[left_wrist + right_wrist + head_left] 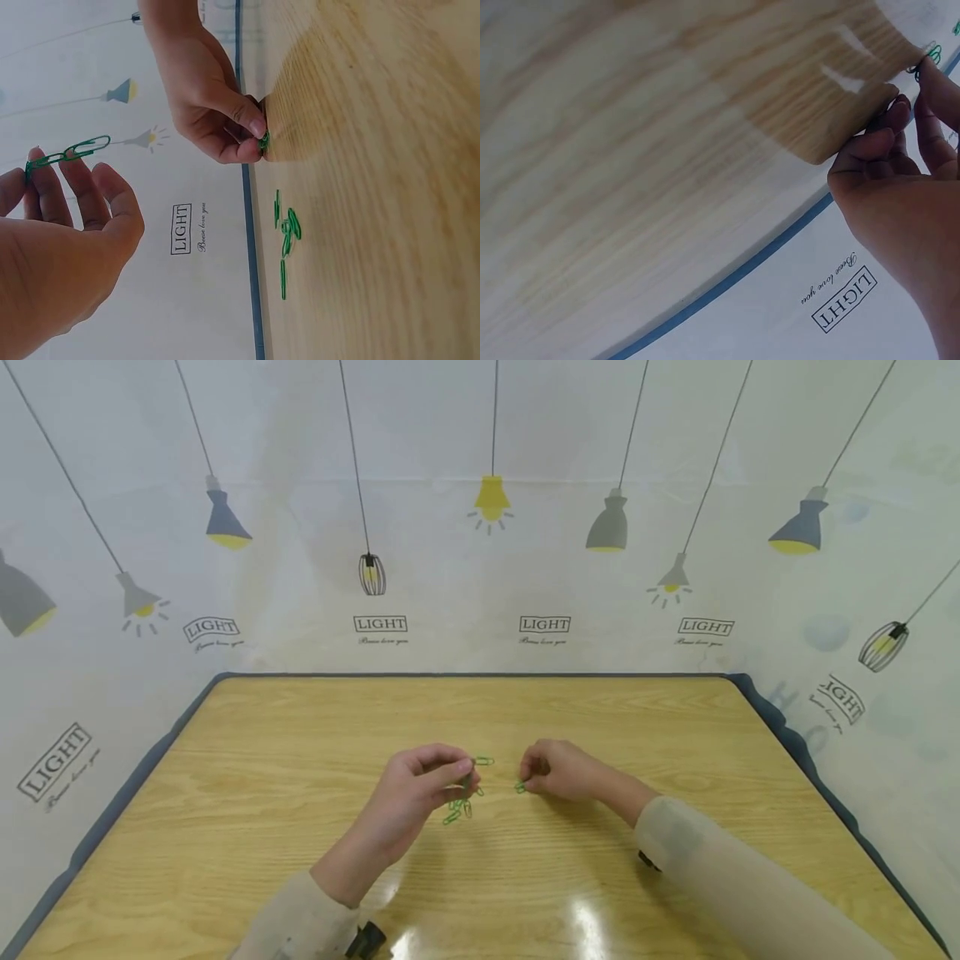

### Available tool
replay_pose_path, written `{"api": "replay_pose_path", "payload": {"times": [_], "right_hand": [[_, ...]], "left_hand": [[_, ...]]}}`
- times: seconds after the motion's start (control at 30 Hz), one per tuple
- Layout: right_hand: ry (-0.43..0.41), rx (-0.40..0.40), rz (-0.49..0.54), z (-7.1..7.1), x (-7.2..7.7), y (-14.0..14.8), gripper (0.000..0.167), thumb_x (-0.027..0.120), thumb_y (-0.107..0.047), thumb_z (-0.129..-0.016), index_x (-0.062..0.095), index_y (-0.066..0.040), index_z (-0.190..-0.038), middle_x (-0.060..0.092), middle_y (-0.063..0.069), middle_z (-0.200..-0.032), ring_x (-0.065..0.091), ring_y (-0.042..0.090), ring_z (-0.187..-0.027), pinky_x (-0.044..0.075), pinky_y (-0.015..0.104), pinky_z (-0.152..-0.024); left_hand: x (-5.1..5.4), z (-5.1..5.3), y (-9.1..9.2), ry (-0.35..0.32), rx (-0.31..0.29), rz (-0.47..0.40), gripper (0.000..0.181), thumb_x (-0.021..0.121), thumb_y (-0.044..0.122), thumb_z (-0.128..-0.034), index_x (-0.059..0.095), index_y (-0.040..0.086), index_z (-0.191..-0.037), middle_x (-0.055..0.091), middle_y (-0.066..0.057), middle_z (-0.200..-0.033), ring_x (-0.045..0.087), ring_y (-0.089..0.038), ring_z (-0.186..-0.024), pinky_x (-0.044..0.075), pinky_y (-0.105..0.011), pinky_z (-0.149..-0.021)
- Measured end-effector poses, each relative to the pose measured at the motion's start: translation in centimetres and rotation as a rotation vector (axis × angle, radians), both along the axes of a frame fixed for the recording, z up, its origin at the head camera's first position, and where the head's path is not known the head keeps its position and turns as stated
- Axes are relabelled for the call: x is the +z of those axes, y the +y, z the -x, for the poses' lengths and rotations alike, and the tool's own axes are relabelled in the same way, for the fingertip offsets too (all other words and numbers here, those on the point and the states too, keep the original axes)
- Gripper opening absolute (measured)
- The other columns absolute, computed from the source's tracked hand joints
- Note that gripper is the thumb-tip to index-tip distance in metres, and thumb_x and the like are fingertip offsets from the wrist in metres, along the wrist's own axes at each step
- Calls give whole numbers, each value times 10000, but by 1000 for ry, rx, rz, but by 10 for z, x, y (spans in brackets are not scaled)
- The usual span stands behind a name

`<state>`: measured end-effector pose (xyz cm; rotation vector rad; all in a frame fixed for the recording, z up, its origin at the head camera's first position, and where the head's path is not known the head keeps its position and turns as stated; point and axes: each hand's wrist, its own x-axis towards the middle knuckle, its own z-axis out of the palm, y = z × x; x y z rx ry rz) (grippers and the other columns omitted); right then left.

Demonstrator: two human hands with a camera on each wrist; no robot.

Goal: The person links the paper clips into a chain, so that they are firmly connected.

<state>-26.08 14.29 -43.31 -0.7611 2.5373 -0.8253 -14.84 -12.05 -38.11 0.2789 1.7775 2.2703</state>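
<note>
My left hand (416, 789) is raised over the table, its thumb and fingertips pinching a short chain of linked green paper clips (75, 154). Low at the table surface, to the right, my right hand (562, 770) pinches a small green clip (520, 787) between thumb and finger; the fingers mostly hide it in the left wrist view (264, 141). Several loose green clips (287, 232) lie on the wood, below and beside the left fingers in the head view. In the right wrist view the right hand (900, 187) has curled fingers near the table.
A light wood table (300, 718) with a dark blue edge fills the lower view. Behind and beside it stands a pale wall covering (450, 552) printed with hanging lamps and words. Both forearms wear light sleeves (720, 860), with a dark band at each wrist.
</note>
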Motion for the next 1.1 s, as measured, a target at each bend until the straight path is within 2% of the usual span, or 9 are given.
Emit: {"api": "replay_pose_path", "payload": {"times": [0.33,0.53,0.7,0.8,0.93,1.1], "right_hand": [[-14,-36,18,0,8,3,78,758,-124,-989,711,-133,-928,720,3,-943,643,127,-888,556,306,-817],[57,-96,138,-7,26,2,52,727,-142,-1018,737,-94,-1034,742,47,-996,654,139,-905,556,289,-800],[95,-157,326,-29,52,-5,143,708,-156,-1035,755,-60,-1129,767,120,-1063,713,200,-947,602,302,-808],[111,-176,461,-49,67,-10,142,717,-159,-1031,759,-63,-1127,764,130,-1056,717,201,-913,610,291,-794],[134,-179,624,-77,79,-16,113,734,-120,-1013,764,-54,-1100,758,136,-1030,720,162,-848,623,273,-766],[224,-155,660,-98,80,-25,78,751,-77,-991,781,-63,-1062,788,122,-1002,733,126,-829,632,279,-758]], "left_hand": [[-3,0,1,-12,0,8,64,684,131,-1045,747,136,-1041,768,33,-978,737,-135,-958,625,-368,-969],[-4,1,2,-24,5,5,118,689,139,-1045,730,53,-1114,784,19,-1000,753,-155,-987,625,-365,-983],[-3,0,2,-25,0,12,135,698,169,-1044,736,67,-1124,808,20,-1018,761,-154,-999,617,-379,-1008],[-3,0,1,-20,-4,13,119,703,168,-1040,738,82,-1115,812,24,-1018,760,-154,-988,615,-368,-1000],[-3,0,2,-28,-4,6,122,706,158,-1037,730,76,-1124,812,22,-1024,762,-156,-982,616,-364,-997],[-2,-2,2,-31,6,-4,100,702,139,-1035,732,78,-1108,807,18,-1026,762,-150,-991,620,-359,-994]]}}
